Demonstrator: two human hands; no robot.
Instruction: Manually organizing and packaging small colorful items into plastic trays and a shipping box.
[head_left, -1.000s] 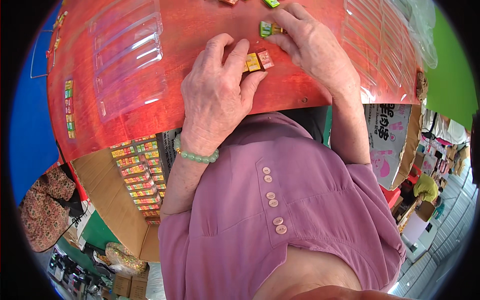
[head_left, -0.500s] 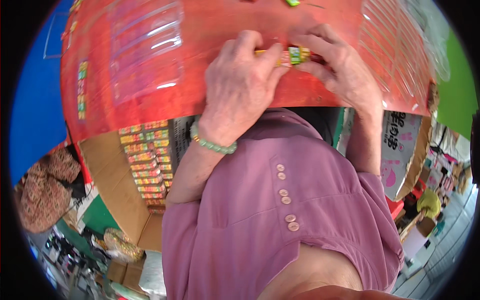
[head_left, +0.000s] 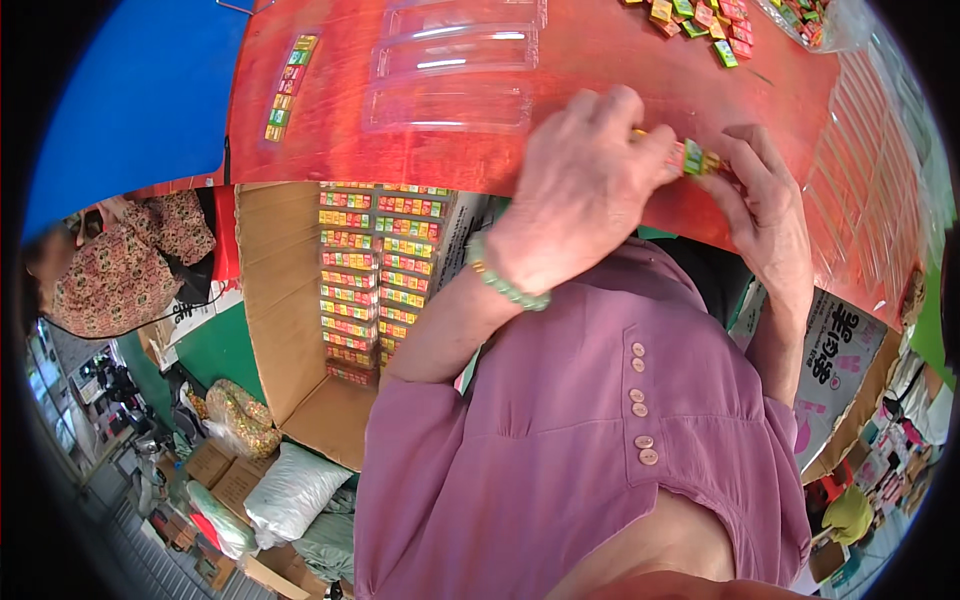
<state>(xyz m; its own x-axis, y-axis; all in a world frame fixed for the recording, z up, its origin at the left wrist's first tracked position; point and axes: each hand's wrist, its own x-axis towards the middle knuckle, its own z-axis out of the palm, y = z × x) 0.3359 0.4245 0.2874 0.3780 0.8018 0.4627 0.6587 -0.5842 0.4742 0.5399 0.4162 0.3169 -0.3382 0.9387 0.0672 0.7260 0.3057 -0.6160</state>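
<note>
Over the red table, both hands hold a short row of small coloured boxes (head_left: 692, 157), with red, green and yellow ones showing. My left hand (head_left: 585, 180), with a green bead bracelet at its wrist, has thumb and fingers closed round the left part and hides most of it. At the right end, my right hand (head_left: 765, 195) pinches the row between thumb and fingers. Another row of such boxes (head_left: 291, 88) lies by itself at the table's left. Beyond my left hand is a clear plastic tray (head_left: 450, 105) with long compartments.
Loose small boxes (head_left: 727, 53) lie at the far right, beside a clear bag (head_left: 825, 40) of more. Ribbed clear plastic trays (head_left: 865, 190) cover the table's right side. Below the near edge stands a carton (head_left: 275, 300) with stacked filled trays (head_left: 350, 270). At left sits another person (head_left: 130, 255).
My view has shifted, so the table and hands appear farther right and lower, and the loose boxes now show. Both hands still grip the row.
</note>
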